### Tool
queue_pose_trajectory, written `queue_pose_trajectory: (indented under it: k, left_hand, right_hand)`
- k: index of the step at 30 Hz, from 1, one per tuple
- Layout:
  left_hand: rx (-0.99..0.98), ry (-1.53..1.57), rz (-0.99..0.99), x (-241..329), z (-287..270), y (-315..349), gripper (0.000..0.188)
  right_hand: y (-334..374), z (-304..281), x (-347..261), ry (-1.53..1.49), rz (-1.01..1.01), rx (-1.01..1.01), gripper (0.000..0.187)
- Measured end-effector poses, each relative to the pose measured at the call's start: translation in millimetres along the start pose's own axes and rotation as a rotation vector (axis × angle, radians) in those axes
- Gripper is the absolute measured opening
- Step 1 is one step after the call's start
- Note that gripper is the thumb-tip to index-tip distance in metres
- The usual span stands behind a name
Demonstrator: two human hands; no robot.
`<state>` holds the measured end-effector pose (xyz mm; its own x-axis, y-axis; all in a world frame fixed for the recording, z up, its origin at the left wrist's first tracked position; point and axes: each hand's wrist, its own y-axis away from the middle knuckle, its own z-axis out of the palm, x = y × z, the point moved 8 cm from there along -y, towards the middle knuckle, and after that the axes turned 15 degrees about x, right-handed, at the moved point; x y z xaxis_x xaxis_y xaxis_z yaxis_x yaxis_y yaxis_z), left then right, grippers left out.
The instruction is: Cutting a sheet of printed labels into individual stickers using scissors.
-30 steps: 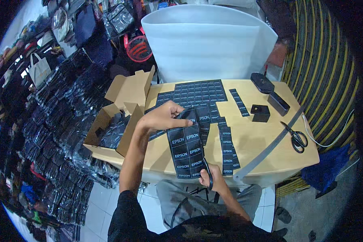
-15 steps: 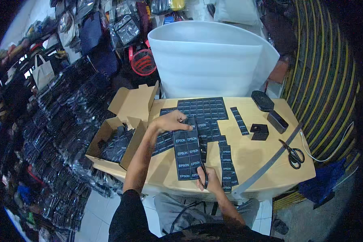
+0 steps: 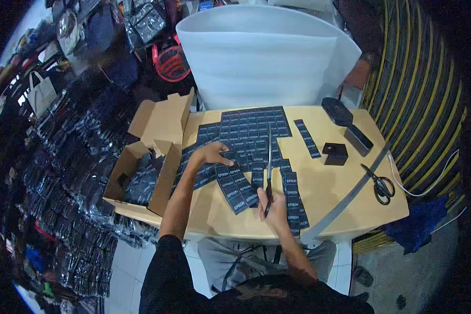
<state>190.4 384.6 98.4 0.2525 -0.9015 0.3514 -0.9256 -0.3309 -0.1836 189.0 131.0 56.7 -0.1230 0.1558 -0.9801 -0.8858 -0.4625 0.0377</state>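
A pale table (image 3: 324, 183) is backed by a white rolled sheet (image 3: 267, 70) and flanked by dark wrapped goods (image 3: 73, 209) at left, yellow-striped black material (image 3: 418, 104) at right; white floor tiles (image 3: 125, 267) are seen.

White block-capital lettering, one identical word per cell, is legible on the black two-column sheet (image 3: 234, 187) and on the overlapping black strips (image 3: 292, 201) near the front edge of the bench (image 3: 324, 188). The large gridded sheet (image 3: 251, 125) behind repeats this print in rows, the farthest too small to read. The separate strip (image 3: 306, 139) carries similar small white marks
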Motion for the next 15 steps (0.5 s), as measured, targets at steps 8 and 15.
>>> queue_pose_trajectory:
  k: [8, 15]
  left_hand:
    - [0.283, 0.015, 0.128, 21.3, 15.8, 26.6, 0.060]
    - [0.140, -0.104, -0.018, 71.7, 66.3, 90.5, 0.084]
  right_hand:
    - [-5.5, -32.0, -16.8, -0.297, -0.161, 0.392, 0.030]
    - [1.0, -44.1, -19.0, -0.280, -0.318, 0.446, 0.027]
